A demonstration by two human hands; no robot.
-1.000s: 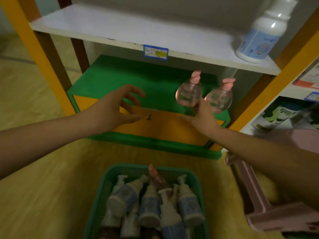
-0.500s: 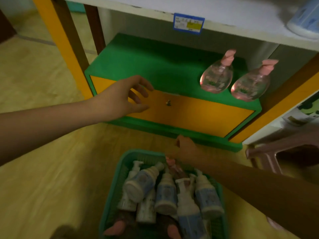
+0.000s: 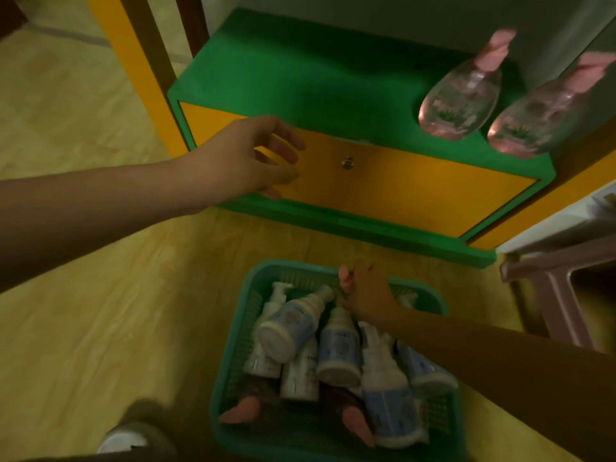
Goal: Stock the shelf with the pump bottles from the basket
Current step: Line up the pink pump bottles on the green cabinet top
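While the left hand (image 3: 240,158) hovers spread and empty, the right hand (image 3: 366,295) grips a pink pump top (image 3: 345,281) inside the ribbed green plastic basket (image 3: 233,361).

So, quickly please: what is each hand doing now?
Left hand: open, empty, in front of the yellow drawer.
Right hand: in the basket, closing on a pink pump top; grip cannot be told.
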